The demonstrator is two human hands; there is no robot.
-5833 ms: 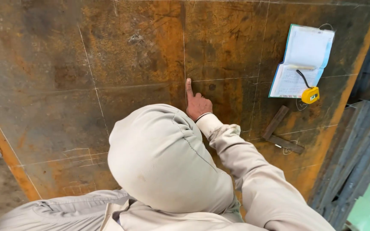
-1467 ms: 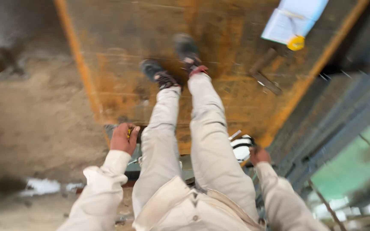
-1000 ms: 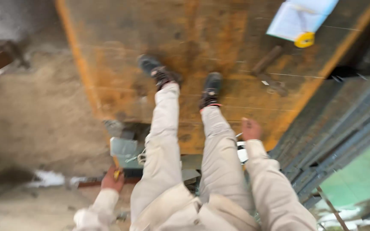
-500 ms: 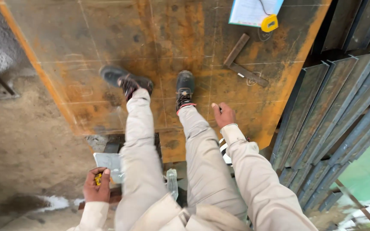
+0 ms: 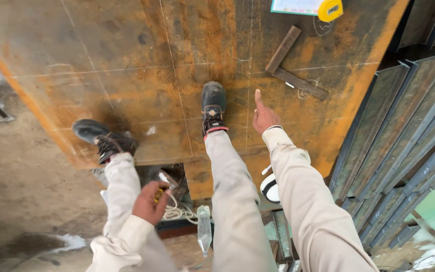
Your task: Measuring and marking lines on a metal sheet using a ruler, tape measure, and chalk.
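The person is standing on a big rusty steel plate (image 5: 127, 65) that is filling the top of the frame. The right hand (image 5: 264, 115), in the middle, is pointing one finger up at the plate, holding nothing. The left hand (image 5: 149, 202), lower left, is closing around a small yellow thing (image 5: 160, 194) with white string (image 5: 177, 212). A metal square (image 5: 292, 65) is lying upper right.

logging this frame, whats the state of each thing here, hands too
right hand: empty, forefinger pointing along the plate
left hand: closed on a small yellowish object, kind unclear
steel plate: flat, rusty, chalk-lined
steel square: lying flat on the plate
tape measure: resting on the paper
plastic bottle: lying down
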